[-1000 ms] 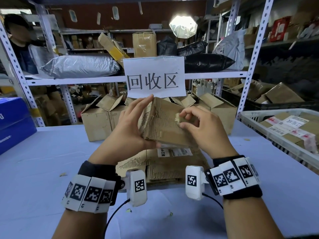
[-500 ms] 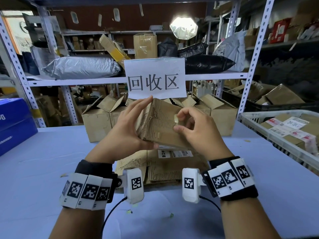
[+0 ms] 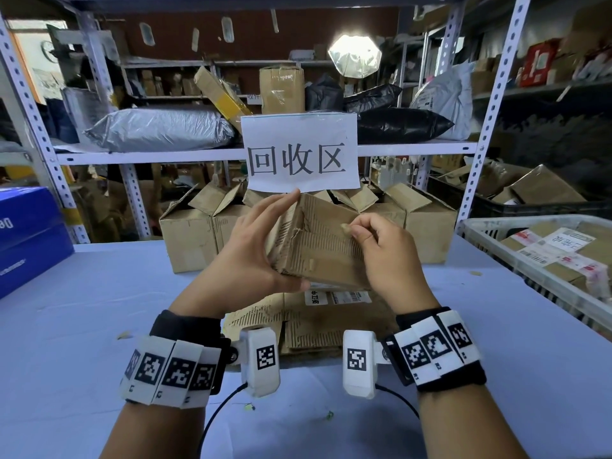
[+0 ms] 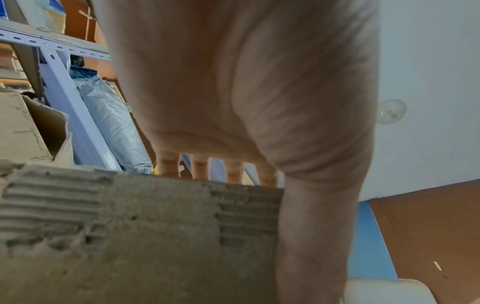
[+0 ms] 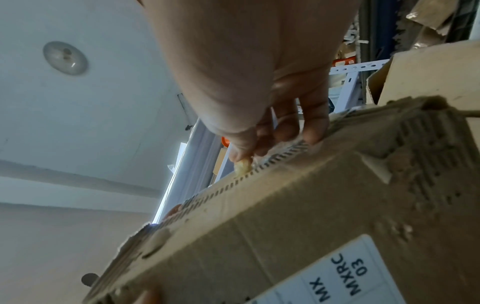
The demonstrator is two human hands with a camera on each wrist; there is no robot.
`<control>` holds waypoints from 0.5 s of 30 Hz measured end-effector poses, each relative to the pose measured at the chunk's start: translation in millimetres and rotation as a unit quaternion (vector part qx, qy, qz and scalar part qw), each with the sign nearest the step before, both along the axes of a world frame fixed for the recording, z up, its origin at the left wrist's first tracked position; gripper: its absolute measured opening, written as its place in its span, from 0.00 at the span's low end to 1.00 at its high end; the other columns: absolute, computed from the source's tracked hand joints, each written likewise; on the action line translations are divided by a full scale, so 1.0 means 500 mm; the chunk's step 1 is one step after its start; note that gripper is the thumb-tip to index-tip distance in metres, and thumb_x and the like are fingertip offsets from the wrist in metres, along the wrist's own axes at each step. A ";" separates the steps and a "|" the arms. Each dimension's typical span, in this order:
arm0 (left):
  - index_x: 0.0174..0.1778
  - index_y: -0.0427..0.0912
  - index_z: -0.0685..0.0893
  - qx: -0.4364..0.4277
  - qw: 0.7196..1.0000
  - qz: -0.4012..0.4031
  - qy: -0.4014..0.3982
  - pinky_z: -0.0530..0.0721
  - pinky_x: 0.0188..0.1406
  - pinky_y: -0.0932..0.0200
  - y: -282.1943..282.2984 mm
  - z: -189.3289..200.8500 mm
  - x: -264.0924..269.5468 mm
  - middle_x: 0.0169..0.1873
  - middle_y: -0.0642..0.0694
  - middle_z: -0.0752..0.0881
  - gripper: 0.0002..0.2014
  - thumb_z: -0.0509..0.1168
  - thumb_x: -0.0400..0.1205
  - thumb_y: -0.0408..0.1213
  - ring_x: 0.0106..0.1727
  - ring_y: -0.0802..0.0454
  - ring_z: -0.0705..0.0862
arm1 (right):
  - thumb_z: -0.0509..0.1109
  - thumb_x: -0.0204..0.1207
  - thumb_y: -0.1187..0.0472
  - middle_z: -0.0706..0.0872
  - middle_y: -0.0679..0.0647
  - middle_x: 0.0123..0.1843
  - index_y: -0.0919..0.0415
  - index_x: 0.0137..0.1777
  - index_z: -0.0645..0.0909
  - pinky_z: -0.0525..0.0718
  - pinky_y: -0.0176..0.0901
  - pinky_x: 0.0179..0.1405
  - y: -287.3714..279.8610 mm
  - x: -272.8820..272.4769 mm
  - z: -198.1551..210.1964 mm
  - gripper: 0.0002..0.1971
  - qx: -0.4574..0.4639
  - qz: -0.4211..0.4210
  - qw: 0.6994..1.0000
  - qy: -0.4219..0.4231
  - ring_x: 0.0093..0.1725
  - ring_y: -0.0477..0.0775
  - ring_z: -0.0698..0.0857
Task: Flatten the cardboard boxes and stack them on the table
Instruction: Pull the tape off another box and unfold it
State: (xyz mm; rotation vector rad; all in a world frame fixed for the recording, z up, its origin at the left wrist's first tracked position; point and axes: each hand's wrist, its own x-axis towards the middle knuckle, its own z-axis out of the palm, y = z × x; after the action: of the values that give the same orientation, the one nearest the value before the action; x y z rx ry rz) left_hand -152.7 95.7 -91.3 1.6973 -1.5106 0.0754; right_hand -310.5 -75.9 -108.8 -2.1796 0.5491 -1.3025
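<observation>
Box (image 3: 318, 246), small, stripped corrugated cardboard, is held above the table (image 3: 99, 293) at 12 o'clock, clamped by the left hand (image 3: 245, 256) so a tape scrap (image 3: 346, 227) can be pinched away by the right hand (image 3: 384, 253).

Bare tabletop (image 3: 82, 326) lies left of the flattened cardboard stack (image 3: 318, 316); upright boxes (image 3: 205, 240) block behind it, a white crate (image 3: 516, 256) right.

- The held box (image 3: 326, 246) is above the table (image 3: 82, 313), directly over the flattened stack (image 3: 311, 319).
- Open boxes (image 3: 188, 240) stand behind the stack.
- A crate (image 3: 496, 226) lies right of the stack.
- A sign (image 3: 301, 154) hangs behind and above the stack.
</observation>
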 end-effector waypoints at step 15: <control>0.85 0.73 0.60 -0.007 1.000 -0.004 -0.004 0.65 0.84 0.42 -0.005 -0.006 -0.007 0.81 0.71 0.62 0.62 0.90 0.60 0.45 0.85 0.56 0.61 | 0.69 0.73 0.30 0.85 0.48 0.40 0.51 0.42 0.81 0.75 0.42 0.37 0.010 -0.007 0.009 0.23 0.066 -0.008 0.997 0.031 0.42 0.47 0.82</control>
State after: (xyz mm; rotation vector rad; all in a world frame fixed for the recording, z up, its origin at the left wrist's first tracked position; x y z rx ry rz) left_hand -156.5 92.9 -94.4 1.6809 -1.5200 0.0889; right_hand -313.9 -71.0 -104.3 -2.1157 0.6590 -1.1762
